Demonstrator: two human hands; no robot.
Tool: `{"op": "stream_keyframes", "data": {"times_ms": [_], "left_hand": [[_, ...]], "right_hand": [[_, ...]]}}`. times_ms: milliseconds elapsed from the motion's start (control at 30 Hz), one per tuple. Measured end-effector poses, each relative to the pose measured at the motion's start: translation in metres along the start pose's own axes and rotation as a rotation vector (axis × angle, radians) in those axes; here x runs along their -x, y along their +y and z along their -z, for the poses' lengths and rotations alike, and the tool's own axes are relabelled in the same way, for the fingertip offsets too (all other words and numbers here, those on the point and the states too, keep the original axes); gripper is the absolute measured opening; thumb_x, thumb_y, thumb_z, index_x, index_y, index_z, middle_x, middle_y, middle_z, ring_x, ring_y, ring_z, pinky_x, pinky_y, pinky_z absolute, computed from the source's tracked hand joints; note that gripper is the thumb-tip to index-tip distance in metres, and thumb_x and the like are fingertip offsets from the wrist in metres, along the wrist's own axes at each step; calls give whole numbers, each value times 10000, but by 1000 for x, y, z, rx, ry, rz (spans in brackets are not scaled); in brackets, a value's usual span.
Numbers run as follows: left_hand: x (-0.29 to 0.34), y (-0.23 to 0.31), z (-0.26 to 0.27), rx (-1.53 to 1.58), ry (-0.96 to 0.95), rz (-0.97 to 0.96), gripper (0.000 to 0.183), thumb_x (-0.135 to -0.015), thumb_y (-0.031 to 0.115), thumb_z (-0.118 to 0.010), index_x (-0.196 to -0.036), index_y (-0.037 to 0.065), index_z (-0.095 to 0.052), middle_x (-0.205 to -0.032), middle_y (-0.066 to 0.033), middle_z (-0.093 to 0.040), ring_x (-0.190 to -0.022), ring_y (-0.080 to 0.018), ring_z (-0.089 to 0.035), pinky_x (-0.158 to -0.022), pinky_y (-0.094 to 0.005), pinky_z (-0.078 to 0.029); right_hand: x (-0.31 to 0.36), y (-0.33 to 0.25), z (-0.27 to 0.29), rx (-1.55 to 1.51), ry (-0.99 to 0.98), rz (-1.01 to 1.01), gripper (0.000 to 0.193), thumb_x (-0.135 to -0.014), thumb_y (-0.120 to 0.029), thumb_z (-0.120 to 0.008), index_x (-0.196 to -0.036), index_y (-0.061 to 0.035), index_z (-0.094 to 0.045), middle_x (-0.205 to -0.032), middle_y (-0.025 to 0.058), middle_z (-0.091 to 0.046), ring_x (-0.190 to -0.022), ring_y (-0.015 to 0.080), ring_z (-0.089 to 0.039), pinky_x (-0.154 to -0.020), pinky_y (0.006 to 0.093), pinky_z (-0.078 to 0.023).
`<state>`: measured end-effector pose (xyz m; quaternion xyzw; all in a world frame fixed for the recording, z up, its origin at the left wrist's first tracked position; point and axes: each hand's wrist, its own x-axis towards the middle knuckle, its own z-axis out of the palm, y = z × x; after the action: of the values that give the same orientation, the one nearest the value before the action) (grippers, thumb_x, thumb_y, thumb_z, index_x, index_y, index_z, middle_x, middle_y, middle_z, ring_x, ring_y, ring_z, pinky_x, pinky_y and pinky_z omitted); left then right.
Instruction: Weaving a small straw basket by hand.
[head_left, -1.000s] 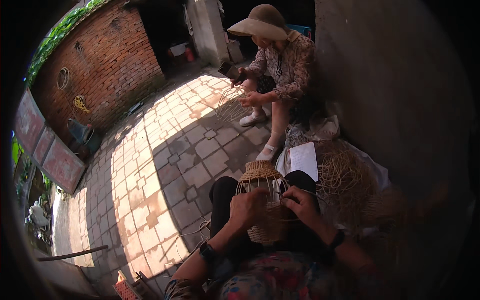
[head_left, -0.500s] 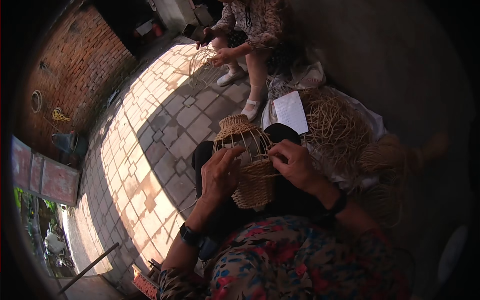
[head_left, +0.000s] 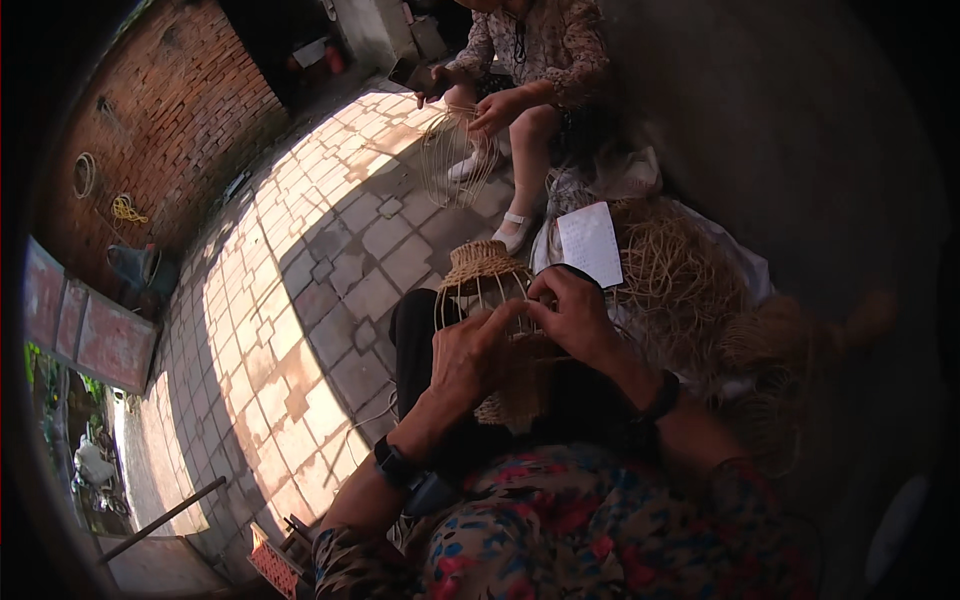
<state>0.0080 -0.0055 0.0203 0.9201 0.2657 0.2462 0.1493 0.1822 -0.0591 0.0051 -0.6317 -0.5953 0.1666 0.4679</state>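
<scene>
A half-woven wicker basket [head_left: 487, 266] stands upright between my knees, with a tight woven collar on top and bare stakes below it. Its lower body [head_left: 513, 404] is woven and partly in shadow. My left hand [head_left: 470, 352] is wrapped against the near left side, fingers reaching over the stakes. Close by, my right hand [head_left: 576, 316] pinches at the right-hand stakes, its fingertips meeting those of the left. Whatever thin strand lies between the fingertips is too small to make out.
A heap of tan strands [head_left: 670, 258] lies on white sheeting to the right, with a written paper sheet [head_left: 591, 245] on it. Across from me, a seated person holds a loose frame of thin strands [head_left: 455, 165]. A brick wall [head_left: 180, 110] stands at far left.
My hands have come together over the basket's stakes, the left moving right and the right closing in. The view has shifted slightly. The other person's strand frame now hangs lower and more spread.
</scene>
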Motion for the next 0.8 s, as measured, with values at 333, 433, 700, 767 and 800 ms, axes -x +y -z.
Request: {"op": "stream_keyframes", "data": {"times_ms": [333,433,700,767,800], "left_hand": [[17,-14,35,378,160,271,315,-761,6,-618,-1064,64,-556,-725,-66,-667,-586,-170,-627,-576,-287,-495],[20,-25,30,505,223,212,342,-772,26,-631,-1099,58,-539,-773,-79,-682,-613,-157,-632,-583,-284,-487],[31,-28,13,357,98,355,317,-819,138,-600,-1124,93,-526,-838,-105,-682,-750,-275,-675,-672,-361,-511],[31,-29,6,394,71,339,329,-810,150,-609,-1125,108,-523,-856,-117,-681,-757,-291,-673,-686,-368,-515],[30,-28,6,434,71,344,310,-809,156,-612,-1107,109,-542,-858,-113,-682,-761,-290,-673,-690,-371,-516]], "right_hand": [[-10,-28,-6,-77,-143,105,118,-787,-47,-628,-885,-39,-561,-841,108,-615,-759,267,-630,-630,366,-482],[-5,-41,-7,-244,-344,159,133,-812,-28,-629,-944,-23,-613,-844,106,-607,-767,218,-622,-659,323,-479],[10,-29,-15,-178,-210,55,85,-793,-19,-644,-850,-2,-583,-801,104,-588,-720,205,-593,-649,316,-456],[10,-28,-15,-194,-199,39,89,-791,-18,-646,-851,-2,-582,-798,105,-587,-716,205,-590,-647,315,-456],[10,-28,-14,-202,-206,40,96,-790,-16,-644,-860,-1,-581,-805,106,-587,-719,206,-591,-645,316,-456]]}}
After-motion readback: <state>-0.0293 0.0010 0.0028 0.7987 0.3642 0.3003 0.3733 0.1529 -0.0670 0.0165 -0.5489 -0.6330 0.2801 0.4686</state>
